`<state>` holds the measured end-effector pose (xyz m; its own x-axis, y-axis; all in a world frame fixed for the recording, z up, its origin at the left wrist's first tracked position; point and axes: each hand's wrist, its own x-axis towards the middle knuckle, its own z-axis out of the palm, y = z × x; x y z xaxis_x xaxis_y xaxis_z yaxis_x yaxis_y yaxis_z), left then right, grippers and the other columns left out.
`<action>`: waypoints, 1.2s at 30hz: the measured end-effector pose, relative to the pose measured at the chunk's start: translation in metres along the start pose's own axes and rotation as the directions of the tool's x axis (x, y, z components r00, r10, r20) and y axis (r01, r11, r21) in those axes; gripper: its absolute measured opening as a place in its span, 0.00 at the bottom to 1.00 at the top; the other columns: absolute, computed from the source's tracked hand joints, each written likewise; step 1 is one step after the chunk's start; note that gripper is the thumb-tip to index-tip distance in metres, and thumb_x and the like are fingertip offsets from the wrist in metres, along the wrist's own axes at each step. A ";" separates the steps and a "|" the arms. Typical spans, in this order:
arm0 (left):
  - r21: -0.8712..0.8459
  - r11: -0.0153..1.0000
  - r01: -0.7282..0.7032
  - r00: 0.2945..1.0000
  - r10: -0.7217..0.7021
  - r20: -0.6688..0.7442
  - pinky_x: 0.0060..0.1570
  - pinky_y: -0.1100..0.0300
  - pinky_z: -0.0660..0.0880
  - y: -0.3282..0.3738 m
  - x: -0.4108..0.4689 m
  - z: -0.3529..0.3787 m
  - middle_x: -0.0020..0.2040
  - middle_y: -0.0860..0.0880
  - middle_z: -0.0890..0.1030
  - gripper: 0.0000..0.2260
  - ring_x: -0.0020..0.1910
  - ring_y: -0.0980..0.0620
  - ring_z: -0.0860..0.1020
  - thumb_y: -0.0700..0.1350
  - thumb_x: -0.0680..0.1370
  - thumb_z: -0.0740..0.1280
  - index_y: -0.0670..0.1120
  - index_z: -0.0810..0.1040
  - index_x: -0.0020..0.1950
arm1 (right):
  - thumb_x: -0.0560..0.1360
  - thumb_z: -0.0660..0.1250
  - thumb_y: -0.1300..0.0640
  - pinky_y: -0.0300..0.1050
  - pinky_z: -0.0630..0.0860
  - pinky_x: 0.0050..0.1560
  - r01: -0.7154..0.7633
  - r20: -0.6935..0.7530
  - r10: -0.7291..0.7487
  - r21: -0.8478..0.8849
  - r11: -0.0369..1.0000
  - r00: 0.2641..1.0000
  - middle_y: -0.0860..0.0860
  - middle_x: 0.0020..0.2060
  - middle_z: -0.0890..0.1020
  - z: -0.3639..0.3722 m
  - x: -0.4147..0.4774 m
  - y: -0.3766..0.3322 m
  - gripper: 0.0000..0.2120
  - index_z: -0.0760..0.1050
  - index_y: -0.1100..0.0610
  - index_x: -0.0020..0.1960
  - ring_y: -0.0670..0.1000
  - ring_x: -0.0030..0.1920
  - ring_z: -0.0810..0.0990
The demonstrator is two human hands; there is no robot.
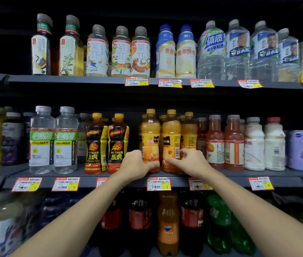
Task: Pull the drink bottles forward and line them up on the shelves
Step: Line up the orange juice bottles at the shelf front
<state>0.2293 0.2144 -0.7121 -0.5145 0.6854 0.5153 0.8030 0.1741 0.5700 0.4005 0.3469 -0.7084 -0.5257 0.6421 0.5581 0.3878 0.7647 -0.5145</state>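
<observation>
L grip (137,164), R grip (193,161): juice btls (150,130)

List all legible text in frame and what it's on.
"HI-TIGER", "乐虎": black-yellow bottle.
"茶π": tea bottle.
"营养快线": blue-capped bottle.
"体质": large clear bottle.
"电解质": green-label bottle.
"5": price tag.
Left orange bottle, right orange bottle, other tag print: too blurred.

Drink bottles (150,138) at and above fingers (186,153) being lit evenly from front, being rendered sharp. Recesses behind being left black. Those below fingers and far left being blurred. Shelf edges (88,182) being bowed toward borders.
</observation>
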 end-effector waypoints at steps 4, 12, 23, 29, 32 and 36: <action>-0.147 0.988 -0.036 0.995 0.050 0.091 0.59 0.54 0.76 -0.005 -0.006 -0.008 0.60 0.52 0.80 0.21 0.59 0.52 0.78 0.53 0.75 0.74 0.51 0.74 0.66 | 0.61 0.65 0.18 0.34 0.72 0.38 0.079 0.038 -0.077 -0.046 0.996 0.996 0.35 0.36 0.79 -0.011 -0.005 0.007 0.25 0.74 0.38 0.40 0.36 0.40 0.79; 0.130 0.984 -0.119 0.993 0.114 0.043 0.57 0.50 0.78 -0.004 -0.009 -0.009 0.58 0.54 0.80 0.30 0.56 0.52 0.78 0.62 0.68 0.77 0.51 0.72 0.64 | 0.62 0.75 0.28 0.37 0.75 0.50 0.130 0.177 -0.116 -0.067 0.989 0.977 0.39 0.50 0.78 -0.007 -0.002 0.013 0.30 0.72 0.41 0.58 0.39 0.48 0.77; 0.172 0.978 -0.120 0.986 0.096 0.138 0.61 0.48 0.76 -0.006 -0.008 -0.015 0.63 0.50 0.78 0.33 0.62 0.49 0.77 0.60 0.70 0.76 0.49 0.70 0.69 | 0.66 0.78 0.36 0.30 0.72 0.49 0.121 0.235 -0.120 0.008 0.993 0.965 0.42 0.60 0.79 -0.004 0.003 0.012 0.36 0.73 0.48 0.69 0.41 0.54 0.77; 0.167 0.979 -0.115 0.980 0.085 0.179 0.62 0.48 0.76 -0.003 -0.005 -0.015 0.64 0.49 0.77 0.30 0.62 0.48 0.76 0.57 0.73 0.76 0.48 0.69 0.69 | 0.68 0.78 0.39 0.47 0.73 0.68 0.087 0.277 -0.100 0.060 0.994 0.956 0.48 0.70 0.76 -0.002 0.004 0.015 0.40 0.67 0.49 0.74 0.48 0.70 0.74; 0.226 0.965 -0.134 0.976 0.089 0.197 0.61 0.48 0.76 -0.003 -0.003 -0.018 0.64 0.48 0.77 0.31 0.63 0.48 0.76 0.59 0.71 0.76 0.47 0.69 0.68 | 0.66 0.78 0.35 0.44 0.74 0.63 0.096 0.273 -0.105 0.048 0.994 0.956 0.47 0.66 0.78 -0.002 0.004 0.017 0.41 0.67 0.47 0.73 0.48 0.66 0.76; 0.253 0.956 -0.151 0.975 0.102 0.195 0.60 0.51 0.77 -0.003 -0.002 -0.022 0.64 0.48 0.77 0.32 0.62 0.48 0.76 0.60 0.70 0.76 0.47 0.70 0.67 | 0.64 0.78 0.32 0.41 0.74 0.56 0.080 0.273 -0.088 0.039 0.996 0.958 0.45 0.58 0.78 -0.003 0.005 0.018 0.44 0.66 0.46 0.74 0.46 0.58 0.77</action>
<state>0.2212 0.1974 -0.7007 -0.3609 0.8243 0.4362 0.9212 0.2420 0.3047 0.4068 0.3639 -0.7130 -0.7444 0.5333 0.4018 0.3150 0.8110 -0.4930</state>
